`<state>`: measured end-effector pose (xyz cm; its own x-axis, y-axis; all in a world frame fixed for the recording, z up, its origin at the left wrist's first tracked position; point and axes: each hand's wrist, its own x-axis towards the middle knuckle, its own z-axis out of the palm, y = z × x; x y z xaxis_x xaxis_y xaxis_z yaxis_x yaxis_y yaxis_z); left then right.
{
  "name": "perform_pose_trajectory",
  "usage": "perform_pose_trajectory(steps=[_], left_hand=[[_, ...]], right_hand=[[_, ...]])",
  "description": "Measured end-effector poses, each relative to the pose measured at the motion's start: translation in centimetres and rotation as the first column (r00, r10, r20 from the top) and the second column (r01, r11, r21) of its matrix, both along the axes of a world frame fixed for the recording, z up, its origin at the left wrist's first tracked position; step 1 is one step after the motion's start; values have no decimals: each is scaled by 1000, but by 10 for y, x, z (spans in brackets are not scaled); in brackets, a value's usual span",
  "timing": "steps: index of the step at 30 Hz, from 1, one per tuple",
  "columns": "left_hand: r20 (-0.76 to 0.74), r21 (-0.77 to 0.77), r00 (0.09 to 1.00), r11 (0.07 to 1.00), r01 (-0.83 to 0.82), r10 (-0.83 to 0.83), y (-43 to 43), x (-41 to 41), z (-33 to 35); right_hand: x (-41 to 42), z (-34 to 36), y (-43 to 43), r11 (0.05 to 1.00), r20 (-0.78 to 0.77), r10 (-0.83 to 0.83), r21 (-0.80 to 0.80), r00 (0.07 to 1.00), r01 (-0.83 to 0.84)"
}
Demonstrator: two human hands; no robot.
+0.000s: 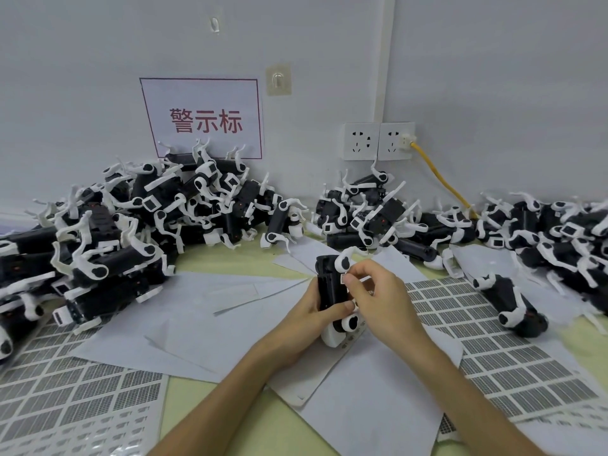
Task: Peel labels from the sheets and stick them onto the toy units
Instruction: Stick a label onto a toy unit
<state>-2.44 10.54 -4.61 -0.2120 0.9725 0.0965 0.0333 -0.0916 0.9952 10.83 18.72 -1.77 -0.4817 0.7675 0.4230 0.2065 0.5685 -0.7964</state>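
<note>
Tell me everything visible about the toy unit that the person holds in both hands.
The toy unit is a black boxy body, plastic by its look, with white legs on black-centred round joints: one at its top, one at its lower end. It is held roughly upright above paper sheets. The left hand grips its lower body, thumb across the front; fingers of the right hand pinch a small white patch, perhaps a label, on its side.

Sign (pixel 201 118): red-bordered, red characters
Hook (pixel 278 79): beside sign's upper right corner
Sockets (pixel 378 141): right of sign
Yellow cable (pixel 441 179): farthest right of sign
</note>
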Motion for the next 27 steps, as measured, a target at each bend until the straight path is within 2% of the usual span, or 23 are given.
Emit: perform_pose_trajectory(steps=[10, 27], left_hand=[[-14, 9, 1000, 1000, -11, 11, 0, 2, 1], [-96, 24, 995, 1000, -14, 16, -5, 6, 4]], right_hand=[[3, 4, -1, 1000, 54, 7, 24, 999, -9], [2, 2, 1, 1000, 23, -12, -9, 1000, 13]])
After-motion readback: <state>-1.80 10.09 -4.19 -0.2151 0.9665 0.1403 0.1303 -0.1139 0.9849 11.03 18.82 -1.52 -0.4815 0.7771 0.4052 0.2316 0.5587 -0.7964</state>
